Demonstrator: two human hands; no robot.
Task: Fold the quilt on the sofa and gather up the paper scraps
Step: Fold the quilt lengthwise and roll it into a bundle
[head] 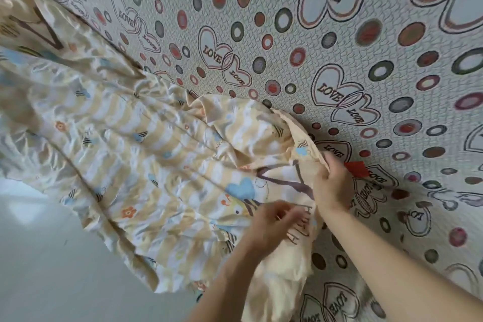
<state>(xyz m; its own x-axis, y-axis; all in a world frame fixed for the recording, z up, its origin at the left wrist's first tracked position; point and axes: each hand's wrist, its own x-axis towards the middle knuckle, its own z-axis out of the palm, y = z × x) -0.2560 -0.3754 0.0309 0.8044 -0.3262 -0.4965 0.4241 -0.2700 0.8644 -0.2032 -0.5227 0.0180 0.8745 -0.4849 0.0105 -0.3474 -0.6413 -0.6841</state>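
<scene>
Down at the near end of the quilt (146, 154), both bare forearms reached in from the lower edge of the view. The right hand (331, 185) had its fingers curled round a bunched fold at the quilt's right edge, gripping the cloth. The left hand (271, 219) lay just beside it over the printed cloth with its fingers bent inward; it was blurred, so whether it pinched the fabric could not be told. The quilt, pale yellow with bees and flowers, lay rumpled on the sofa (339, 47), whose cover showed hearts and rings. The quilt's left side hung over the sofa's front edge toward the pale floor (39, 256). Right of the quilt, the sofa cover stretched wide. A red paper scrap (356, 168) lay on the cover just beside the right hand, touching the quilt's edge or nearly so.
</scene>
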